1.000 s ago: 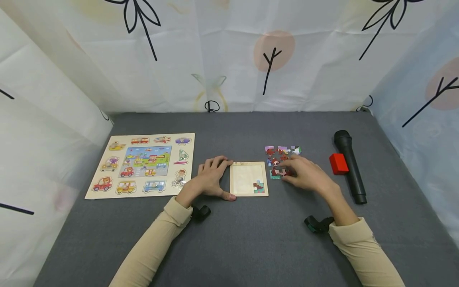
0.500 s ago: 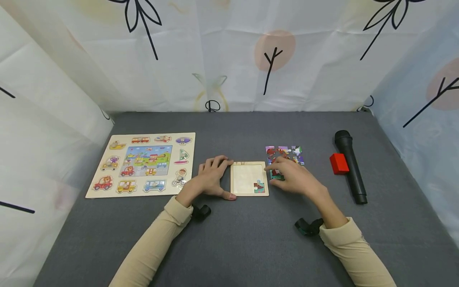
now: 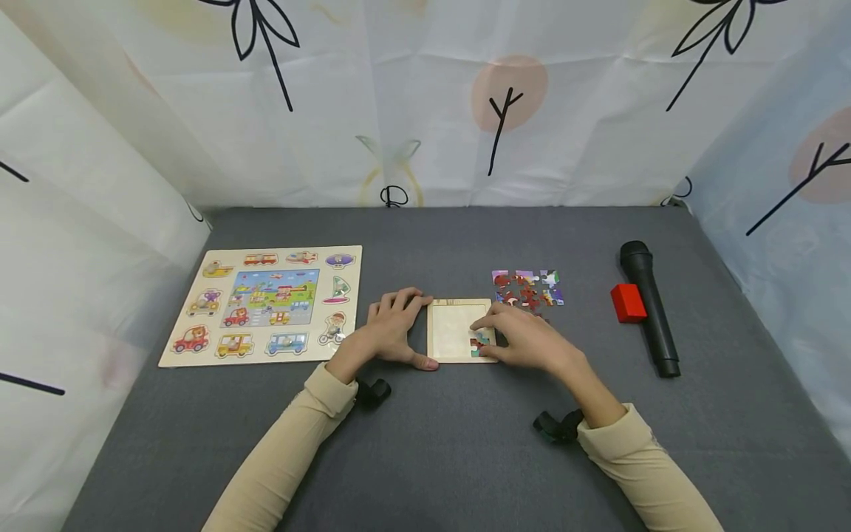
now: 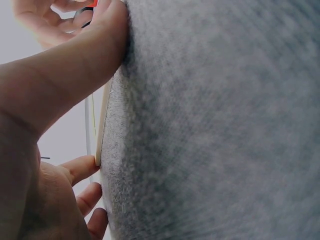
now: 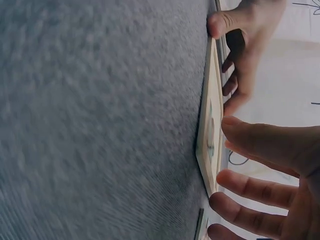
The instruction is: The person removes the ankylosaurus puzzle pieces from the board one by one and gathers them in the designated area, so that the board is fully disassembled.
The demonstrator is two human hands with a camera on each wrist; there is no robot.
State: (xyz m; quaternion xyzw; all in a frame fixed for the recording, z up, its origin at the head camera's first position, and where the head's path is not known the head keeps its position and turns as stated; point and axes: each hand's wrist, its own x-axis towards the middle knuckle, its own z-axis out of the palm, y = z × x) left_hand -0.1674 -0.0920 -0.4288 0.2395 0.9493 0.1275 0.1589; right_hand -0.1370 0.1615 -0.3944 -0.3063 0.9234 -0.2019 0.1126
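A square wooden puzzle tray lies mid-table with a small jigsaw piece in its near right corner. My left hand holds the tray at its left side, thumb at the near corner and a finger at the far one. Over the tray's right edge is my right hand, thumb and index finger a little apart around that corner piece. In the right wrist view its fingers look loosely bent above the tray; whether they pinch anything is hidden. Several loose jigsaw pieces lie right of the tray, some hidden by the right hand.
At the left lies a large wooden vehicle puzzle board. On the right a red block sits against a black microphone. Printed curtains close off the grey table at the back and sides.
My right hand has moved left from the loose jigsaw pieces to the tray's right side. The left hand and the tray stay where they were.
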